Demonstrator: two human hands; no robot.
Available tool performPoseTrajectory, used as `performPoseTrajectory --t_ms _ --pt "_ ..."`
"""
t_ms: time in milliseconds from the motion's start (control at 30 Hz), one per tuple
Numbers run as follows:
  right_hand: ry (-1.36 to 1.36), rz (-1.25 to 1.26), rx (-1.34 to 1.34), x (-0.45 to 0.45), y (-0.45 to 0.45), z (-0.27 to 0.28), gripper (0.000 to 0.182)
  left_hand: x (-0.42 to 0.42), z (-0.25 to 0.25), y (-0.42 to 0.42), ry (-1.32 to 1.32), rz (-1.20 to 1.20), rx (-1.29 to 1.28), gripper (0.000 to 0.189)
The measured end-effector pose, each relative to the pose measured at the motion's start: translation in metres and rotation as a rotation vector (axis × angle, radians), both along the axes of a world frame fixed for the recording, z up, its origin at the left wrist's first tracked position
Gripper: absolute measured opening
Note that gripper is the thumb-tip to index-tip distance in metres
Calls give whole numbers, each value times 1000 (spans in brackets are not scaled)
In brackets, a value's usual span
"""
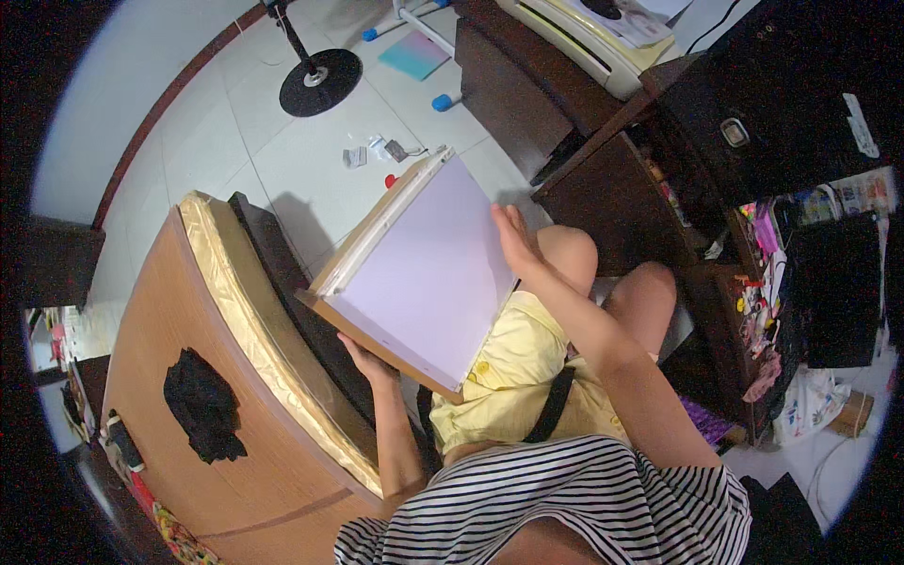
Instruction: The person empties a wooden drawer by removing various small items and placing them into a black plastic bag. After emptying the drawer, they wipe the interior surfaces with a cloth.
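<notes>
A box-like wooden piece, perhaps a drawer [424,275], is tilted over my lap, with a smooth lavender panel facing up. A white strip [388,226] runs along its upper-left side, and a brown wooden board [381,346] borders the lower-left side. My left hand [369,360] holds that board from below, its fingers partly hidden behind it. On the opposite side, my right hand [517,240] presses against the panel's right edge with the fingers held together. Beneath the piece are my yellow shorts [522,353] and bare knees.
To the left stands a mattress with a woven mat [282,424] and a black cloth [203,406]. A black stand base [321,82], small packets [378,150] and a pastel sheet [415,55] are on the tiled floor. Dark wooden furniture [607,183] with a white printer [586,49] stands at right.
</notes>
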State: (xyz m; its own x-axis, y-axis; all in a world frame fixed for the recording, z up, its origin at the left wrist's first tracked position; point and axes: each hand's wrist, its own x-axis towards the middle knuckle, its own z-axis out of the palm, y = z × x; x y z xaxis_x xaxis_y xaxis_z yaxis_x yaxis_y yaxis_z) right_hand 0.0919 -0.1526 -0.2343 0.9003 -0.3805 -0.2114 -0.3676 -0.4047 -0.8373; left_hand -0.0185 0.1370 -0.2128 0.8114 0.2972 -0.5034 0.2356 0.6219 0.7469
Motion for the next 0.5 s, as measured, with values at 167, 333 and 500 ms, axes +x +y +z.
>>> performPoseTrajectory --t_ms 167,333,500 --pt "302 -357 800 8 20 102 63 -4 0 1 43 2 -44 68" --pt "358 -605 968 5 33 203 69 -8 -6 3 33 -17 -69 68" --pt "407 -472 991 13 15 165 69 -6 -8 1 -174 -98 -36 68"
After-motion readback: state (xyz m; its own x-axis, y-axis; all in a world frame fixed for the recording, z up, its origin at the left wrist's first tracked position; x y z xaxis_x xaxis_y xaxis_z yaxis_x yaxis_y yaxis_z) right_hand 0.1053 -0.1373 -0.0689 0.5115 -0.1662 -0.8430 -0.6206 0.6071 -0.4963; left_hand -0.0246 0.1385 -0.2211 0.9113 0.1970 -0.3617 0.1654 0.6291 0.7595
